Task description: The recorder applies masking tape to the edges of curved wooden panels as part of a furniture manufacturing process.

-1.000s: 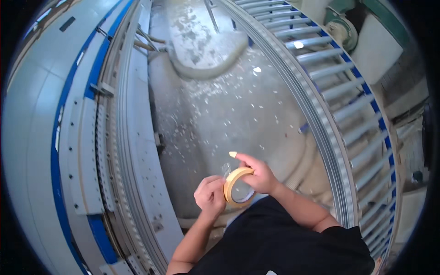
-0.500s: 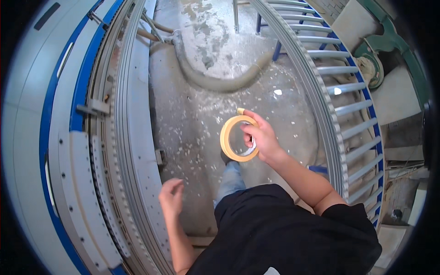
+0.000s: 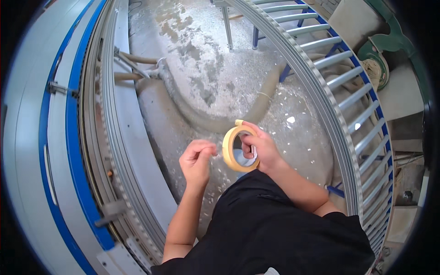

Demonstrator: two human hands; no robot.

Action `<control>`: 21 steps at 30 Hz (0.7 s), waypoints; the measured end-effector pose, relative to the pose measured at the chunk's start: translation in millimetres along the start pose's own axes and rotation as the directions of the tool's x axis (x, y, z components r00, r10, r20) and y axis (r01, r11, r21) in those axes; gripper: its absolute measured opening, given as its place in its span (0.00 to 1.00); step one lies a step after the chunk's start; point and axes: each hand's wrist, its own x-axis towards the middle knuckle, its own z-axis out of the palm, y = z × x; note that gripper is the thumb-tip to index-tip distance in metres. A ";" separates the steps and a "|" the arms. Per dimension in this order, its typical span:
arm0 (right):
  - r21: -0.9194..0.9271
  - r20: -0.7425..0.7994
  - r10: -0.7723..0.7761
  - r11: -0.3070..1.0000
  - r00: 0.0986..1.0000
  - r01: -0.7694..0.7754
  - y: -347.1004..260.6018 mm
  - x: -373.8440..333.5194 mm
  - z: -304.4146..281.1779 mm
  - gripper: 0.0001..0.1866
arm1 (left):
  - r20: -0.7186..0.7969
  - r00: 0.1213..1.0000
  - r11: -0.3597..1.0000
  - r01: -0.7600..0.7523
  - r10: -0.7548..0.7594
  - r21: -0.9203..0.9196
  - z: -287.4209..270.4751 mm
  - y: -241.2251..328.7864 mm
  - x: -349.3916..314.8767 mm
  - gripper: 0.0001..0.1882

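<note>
Head view shows a round yellow tape roll (image 3: 228, 153).

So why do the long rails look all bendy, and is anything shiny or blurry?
In the head view, the fisheye lens curves the roller conveyor and leaves the corners black; in that same head view, a metal roller has a white glare spot, the left hand looks slightly soft at its fingertips, and the tape roll looks fairly clear.
</note>
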 end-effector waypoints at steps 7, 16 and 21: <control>0.269 -0.120 -0.077 0.957 0.990 0.107 -106.0 240.0 54.2 0.02 | -0.087 0.970 0.974 0.226 -0.225 0.010 -91.8 -23.5 184.3 0.04; 0.342 -0.094 0.025 0.939 0.995 0.008 -195.9 490.7 201.4 0.15 | 0.166 0.955 0.289 -0.091 -0.244 0.953 -230.1 -107.9 414.7 0.28; -0.053 0.098 0.020 0.998 0.995 -0.015 -237.4 645.1 306.6 0.30 | -0.073 0.601 0.523 0.744 -0.796 0.417 -265.9 -167.3 628.8 0.24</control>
